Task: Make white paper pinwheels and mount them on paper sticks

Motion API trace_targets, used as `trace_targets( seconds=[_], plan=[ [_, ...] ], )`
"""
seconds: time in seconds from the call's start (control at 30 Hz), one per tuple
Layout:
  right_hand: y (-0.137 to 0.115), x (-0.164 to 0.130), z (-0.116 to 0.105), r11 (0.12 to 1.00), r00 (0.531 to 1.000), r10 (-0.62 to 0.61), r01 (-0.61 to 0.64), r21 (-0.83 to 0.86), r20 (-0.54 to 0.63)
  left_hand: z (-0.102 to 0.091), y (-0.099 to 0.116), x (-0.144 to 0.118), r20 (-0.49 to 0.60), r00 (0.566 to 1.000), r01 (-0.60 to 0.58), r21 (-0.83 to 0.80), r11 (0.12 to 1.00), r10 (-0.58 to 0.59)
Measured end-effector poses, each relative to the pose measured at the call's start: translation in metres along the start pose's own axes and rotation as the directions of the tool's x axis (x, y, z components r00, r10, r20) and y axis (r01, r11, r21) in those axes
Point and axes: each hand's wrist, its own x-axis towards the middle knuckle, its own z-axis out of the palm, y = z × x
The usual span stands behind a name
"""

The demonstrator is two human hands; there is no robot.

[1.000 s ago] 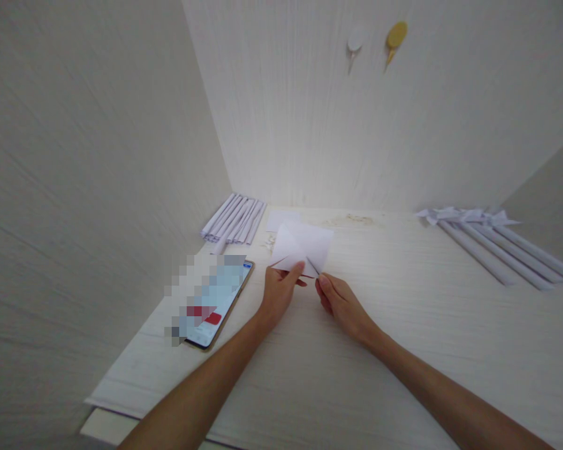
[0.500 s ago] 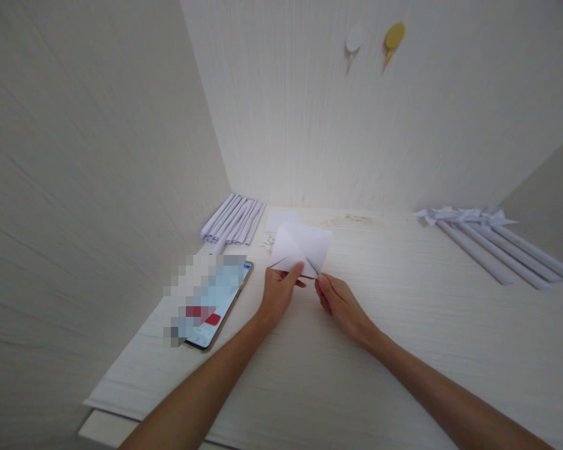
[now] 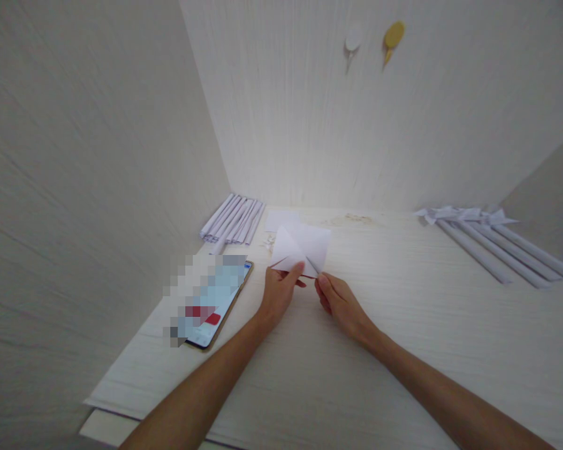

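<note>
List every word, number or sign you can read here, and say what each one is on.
None can be read.
Phone screen: pixelated; only blue and red patches show.
Folded paper in the left hand and right hand: blank.
Paper rolls, paper sticks: no print visible.
Wall hooks: unmarked.

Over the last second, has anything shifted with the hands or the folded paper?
Nothing visibly changed. The left hand and right hand still pinch the near edge of the folded white paper above the table; the phone, the flat paper strips and the rolled paper sticks lie as before.
</note>
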Motion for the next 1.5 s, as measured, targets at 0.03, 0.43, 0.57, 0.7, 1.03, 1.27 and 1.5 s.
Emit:
trace_targets(
  seconds=[0.03,0.43,0.57,0.7,1.03,1.27,1.5],
  plan=[
    [-0.0001,0.0000,-0.0001,1.000,1.000,-0.001,0.001,0.001,-0.002,0.0002,0.0002,-0.0002,0.000,1.000,0.001,0.003,1.000,-0.001],
    [0.0027,0.0006,0.0004,1.000,1.000,-0.004,0.004,0.002,-0.012,0.0009,0.0020,-0.0016,0.022,1.000,-0.005,0.019,1.000,0.005],
    [0.0017,0.0005,0.0000,1.000,1.000,-0.008,0.008,0.014,-0.007,0.0014,0.0024,-0.0017,0.017,1.000,-0.002,0.015,1.000,0.002],
    [0.0014,0.0006,0.0001,1.000,1.000,-0.012,0.012,0.020,-0.011,0.0017,0.0032,-0.0022,0.024,1.000,-0.002,0.009,1.000,0.002],
    [0.0007,0.0009,-0.0002,1.000,1.000,-0.017,0.017,-0.013,-0.020,0.0008,0.0018,-0.0019,0.027,1.000,-0.011,0.017,1.000,0.010],
    [-0.0004,0.0013,-0.0005,0.999,1.000,-0.017,0.016,-0.027,-0.020,0.0015,0.0024,-0.0021,0.022,1.000,0.006,-0.003,1.000,-0.006],
    [0.0000,-0.0005,-0.0006,1.000,1.000,-0.011,0.011,0.016,-0.006,-0.0011,0.0048,0.0005,-0.050,0.999,-0.002,-0.057,0.998,-0.001]
  ],
)
